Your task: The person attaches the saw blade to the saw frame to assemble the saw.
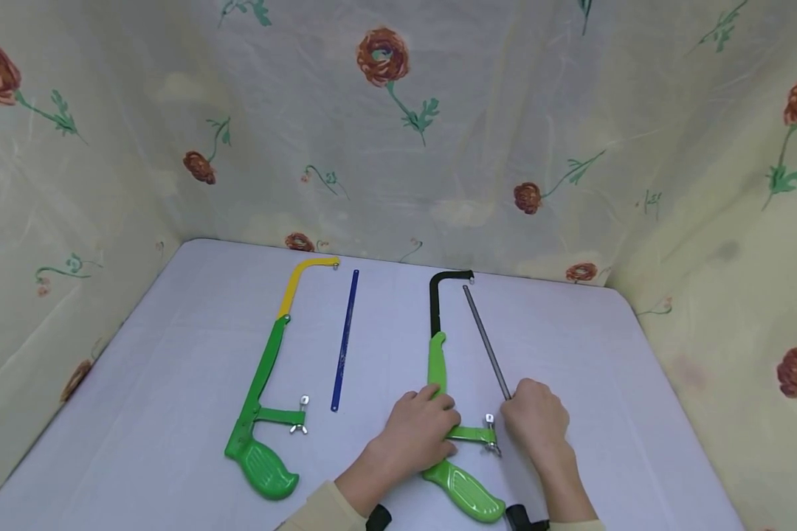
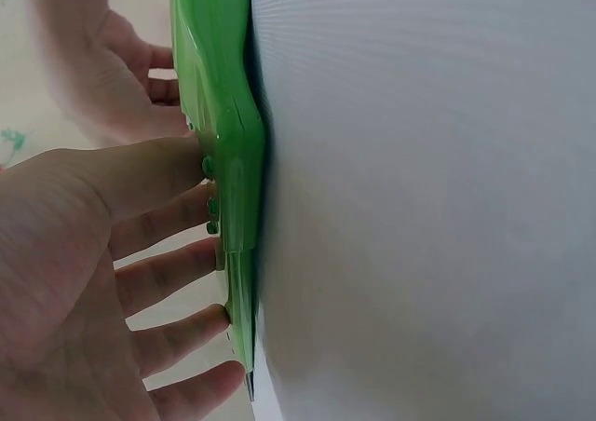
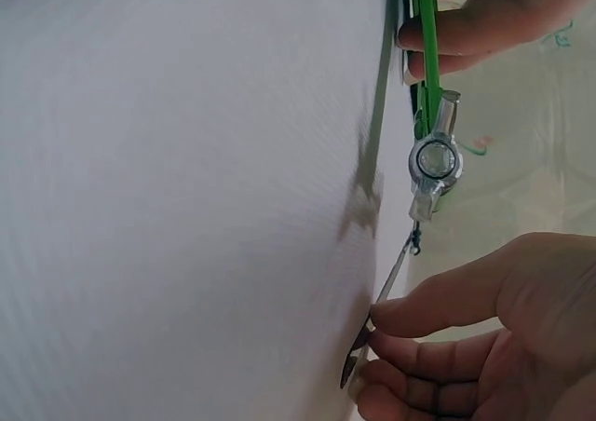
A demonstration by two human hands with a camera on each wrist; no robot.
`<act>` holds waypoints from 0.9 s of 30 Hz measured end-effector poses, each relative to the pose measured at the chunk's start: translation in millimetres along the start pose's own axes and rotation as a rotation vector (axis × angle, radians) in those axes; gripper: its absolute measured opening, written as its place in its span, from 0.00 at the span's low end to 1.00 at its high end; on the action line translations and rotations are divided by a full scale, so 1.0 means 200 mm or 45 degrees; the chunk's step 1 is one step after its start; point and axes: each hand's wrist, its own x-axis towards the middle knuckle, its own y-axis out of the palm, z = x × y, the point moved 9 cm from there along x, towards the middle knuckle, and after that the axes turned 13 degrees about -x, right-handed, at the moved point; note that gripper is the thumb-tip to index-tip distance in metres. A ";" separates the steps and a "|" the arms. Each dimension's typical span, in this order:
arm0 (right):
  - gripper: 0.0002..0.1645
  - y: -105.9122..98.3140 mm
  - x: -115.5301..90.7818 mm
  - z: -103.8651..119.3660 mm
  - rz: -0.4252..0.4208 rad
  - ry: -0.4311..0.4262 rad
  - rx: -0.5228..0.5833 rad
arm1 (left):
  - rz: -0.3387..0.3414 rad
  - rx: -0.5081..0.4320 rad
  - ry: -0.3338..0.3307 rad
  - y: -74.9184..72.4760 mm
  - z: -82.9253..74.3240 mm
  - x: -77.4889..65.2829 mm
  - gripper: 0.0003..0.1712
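Observation:
My left hand rests on the light green hacksaw frame, fingers spread along it where the crossbar meets the frame. The left wrist view shows these fingers fairly straight, fingertips touching the green frame. To the right, my right hand pinches the near end of a grey hacksaw blade between thumb and fingers. In the right wrist view the pinched blade slants at the table surface. A wing nut on the crossbar end is close above that hand. The frame's black front arm points away.
A second hacksaw frame, green with a yellow front arm, lies at the left. Beside it is a blue blade. The white table ends at a flowered curtain behind and on both sides.

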 end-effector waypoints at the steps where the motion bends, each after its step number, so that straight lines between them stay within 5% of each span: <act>1: 0.09 0.00 0.00 0.00 -0.003 0.002 -0.017 | 0.003 -0.005 -0.002 0.00 0.00 0.00 0.20; 17: 0.12 -0.01 -0.01 -0.03 0.010 -0.009 -0.011 | 0.000 -0.012 0.008 0.00 -0.01 0.01 0.19; 27: 0.09 -0.01 0.01 -0.02 0.033 -0.067 0.086 | 0.003 0.093 0.019 0.01 -0.04 0.04 0.20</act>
